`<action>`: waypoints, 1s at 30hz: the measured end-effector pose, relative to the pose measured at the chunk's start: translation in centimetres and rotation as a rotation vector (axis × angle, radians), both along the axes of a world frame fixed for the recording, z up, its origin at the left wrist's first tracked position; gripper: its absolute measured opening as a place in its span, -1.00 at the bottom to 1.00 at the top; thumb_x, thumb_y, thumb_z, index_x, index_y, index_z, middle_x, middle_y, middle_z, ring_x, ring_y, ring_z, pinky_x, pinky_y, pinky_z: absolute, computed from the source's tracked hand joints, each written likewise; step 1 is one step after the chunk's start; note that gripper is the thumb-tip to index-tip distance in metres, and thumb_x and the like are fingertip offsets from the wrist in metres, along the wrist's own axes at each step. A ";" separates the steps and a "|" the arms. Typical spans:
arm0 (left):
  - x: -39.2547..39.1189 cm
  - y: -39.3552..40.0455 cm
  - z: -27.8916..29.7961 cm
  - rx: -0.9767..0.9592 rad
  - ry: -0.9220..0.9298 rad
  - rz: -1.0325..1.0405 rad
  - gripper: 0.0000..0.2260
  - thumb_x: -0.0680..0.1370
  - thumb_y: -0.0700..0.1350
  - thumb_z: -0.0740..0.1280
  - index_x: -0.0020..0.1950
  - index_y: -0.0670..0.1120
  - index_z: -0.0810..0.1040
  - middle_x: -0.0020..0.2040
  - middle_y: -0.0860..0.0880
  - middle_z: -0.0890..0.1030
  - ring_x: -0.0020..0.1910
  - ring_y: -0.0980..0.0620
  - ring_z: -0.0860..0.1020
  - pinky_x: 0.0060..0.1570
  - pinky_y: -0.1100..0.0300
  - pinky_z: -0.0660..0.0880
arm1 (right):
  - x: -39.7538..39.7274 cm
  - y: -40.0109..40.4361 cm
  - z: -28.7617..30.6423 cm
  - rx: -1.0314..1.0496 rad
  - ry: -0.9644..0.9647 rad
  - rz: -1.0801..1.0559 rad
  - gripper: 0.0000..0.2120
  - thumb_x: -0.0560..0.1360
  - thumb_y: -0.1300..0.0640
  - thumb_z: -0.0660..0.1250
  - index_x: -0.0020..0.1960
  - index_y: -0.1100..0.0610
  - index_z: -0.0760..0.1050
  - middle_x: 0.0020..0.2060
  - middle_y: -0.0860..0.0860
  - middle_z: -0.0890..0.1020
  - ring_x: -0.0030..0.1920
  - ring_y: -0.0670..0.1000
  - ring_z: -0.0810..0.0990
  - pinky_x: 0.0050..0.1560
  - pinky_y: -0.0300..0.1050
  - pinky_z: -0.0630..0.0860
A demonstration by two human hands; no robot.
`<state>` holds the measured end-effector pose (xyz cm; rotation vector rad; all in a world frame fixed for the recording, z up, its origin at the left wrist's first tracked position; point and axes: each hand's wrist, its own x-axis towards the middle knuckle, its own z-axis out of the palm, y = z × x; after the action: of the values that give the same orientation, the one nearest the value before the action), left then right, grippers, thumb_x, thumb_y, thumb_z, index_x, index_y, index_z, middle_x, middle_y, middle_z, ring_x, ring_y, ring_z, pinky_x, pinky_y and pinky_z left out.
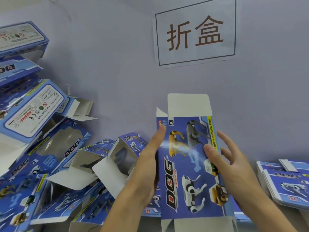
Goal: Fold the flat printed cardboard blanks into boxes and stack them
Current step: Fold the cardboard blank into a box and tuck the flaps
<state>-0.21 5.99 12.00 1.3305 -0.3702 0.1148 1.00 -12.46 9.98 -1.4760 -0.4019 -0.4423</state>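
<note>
A blue printed cardboard blank [189,166] with robot-dog pictures and "DOG" lettering stands upright in front of me, its white top flap [188,104] raised. My left hand [147,164] presses along its left edge with straight fingers. My right hand [229,163] holds the right edge, thumb on the printed face and fingers behind. A stack of flat blanks [287,181] lies at the right. Folded boxes [33,111] are piled at the left.
More folded boxes with open white flaps [93,168] sprawl across the lower left, some with window cutouts. A paper sign [195,32] with two large characters hangs on the pale wall behind. The grey table edge [297,218] shows at the lower right.
</note>
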 end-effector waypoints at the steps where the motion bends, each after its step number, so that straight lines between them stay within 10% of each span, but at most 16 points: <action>1: -0.1 -0.2 0.1 -0.032 -0.011 0.034 -0.46 0.42 0.42 0.34 0.27 0.13 0.61 0.14 -0.06 0.69 0.13 -0.11 0.66 0.23 -0.12 0.52 | 0.0 0.2 0.0 -0.003 0.000 0.023 -0.31 0.22 -0.28 0.43 0.34 -0.36 0.36 0.05 -0.08 0.66 -0.06 -0.07 0.72 -0.19 -0.17 0.66; 5: 0.1 -2.2 -0.3 -0.024 -0.185 0.327 -0.81 0.38 0.38 0.24 -0.04 0.50 0.52 -0.16 0.24 0.70 -0.11 0.24 0.67 -0.11 0.26 0.61 | -1.0 0.8 0.6 -0.029 0.039 0.217 -0.44 0.40 -0.12 0.49 0.36 -0.25 0.39 0.14 -0.04 0.68 0.14 0.04 0.67 0.10 0.05 0.61; 10: 0.2 -2.2 -0.3 0.039 -0.291 0.479 -0.44 0.32 0.38 0.25 0.16 0.05 0.49 -0.13 0.08 0.71 -0.16 0.12 0.69 -0.14 0.18 0.63 | -1.1 0.4 1.2 -0.082 -0.070 0.242 -0.74 0.59 0.47 0.12 -0.18 0.20 0.33 -0.53 0.03 0.49 -0.66 -0.27 0.44 -0.56 -0.44 0.36; 12: -0.1 -2.7 -0.2 0.082 -0.297 0.443 -0.55 0.37 0.33 0.24 0.09 0.07 0.49 -0.20 0.10 0.70 -0.22 0.24 0.65 -0.28 0.45 0.52 | -1.3 -0.1 1.3 -0.140 -0.088 0.112 -0.74 0.65 0.30 0.14 -0.22 0.19 0.32 -0.56 -0.02 0.50 -0.64 -0.28 0.45 -0.54 -0.46 0.34; 14: -0.5 -3.0 -0.2 0.108 -0.256 0.360 -0.68 0.43 0.30 0.23 0.02 0.13 0.50 -0.25 0.23 0.67 -0.27 0.38 0.61 -0.39 0.56 0.42 | -1.3 0.0 1.7 -0.020 -0.039 0.008 -0.72 0.53 -0.12 0.26 0.13 0.02 0.42 -0.15 0.08 0.65 -0.27 -0.21 0.67 -0.21 -0.30 0.56; 16: -0.7 -2.8 0.2 0.098 -0.204 0.262 -0.55 0.47 0.40 0.23 0.14 0.12 0.56 -0.07 0.23 0.70 -0.06 0.32 0.64 -0.11 0.44 0.54 | -1.3 0.1 1.9 -0.006 -0.021 -0.109 -0.44 0.33 -0.34 0.27 0.30 -0.28 0.32 0.10 0.08 0.62 -0.10 -0.02 0.70 -0.14 -0.11 0.62; 18: -0.6 -2.1 0.3 0.039 -0.080 0.190 -0.38 0.43 0.44 0.28 0.33 0.07 0.54 0.23 0.08 0.64 0.25 0.06 0.58 0.30 0.02 0.48 | -1.1 0.0 1.7 -0.033 -0.063 -0.156 -0.39 0.28 -0.37 0.27 0.31 -0.33 0.28 0.05 0.08 0.61 -0.26 -0.09 0.68 -0.38 -0.30 0.55; 20: -0.7 -1.5 0.6 -0.075 0.004 0.137 -0.46 0.47 0.28 0.36 0.30 -0.05 0.59 0.21 -0.12 0.66 0.20 -0.18 0.62 0.26 -0.18 0.51 | -1.0 0.2 1.7 -0.059 -0.073 -0.155 -0.39 0.28 -0.36 0.26 0.32 -0.31 0.29 -0.02 0.06 0.60 -0.36 -0.13 0.66 -0.49 -0.37 0.47; 26: -0.4 -1.5 0.2 -0.097 -0.117 0.189 -0.40 0.40 0.34 0.35 0.40 0.22 0.39 0.06 -0.03 0.71 0.06 -0.10 0.68 0.15 -0.17 0.57 | -1.2 1.0 1.5 -0.053 -0.142 -0.045 -0.39 0.39 -0.34 0.25 0.41 -0.31 0.23 0.02 0.06 0.62 -0.23 -0.13 0.69 -0.34 -0.35 0.53; 30: -0.6 -2.2 0.1 -0.066 -0.240 0.413 -0.68 0.27 0.43 0.27 -0.01 0.60 0.31 -0.22 -0.10 0.66 -0.24 -0.08 0.68 -0.30 0.14 0.64 | -1.0 1.3 1.5 -0.012 -0.170 0.059 -0.42 0.42 -0.27 0.26 0.42 -0.39 0.22 0.11 -0.03 0.66 0.00 -0.12 0.70 -0.14 -0.30 0.58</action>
<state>-0.76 3.81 12.08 1.3156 -0.2854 0.6313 -0.03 -11.18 11.48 -1.4392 -0.5824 -0.5204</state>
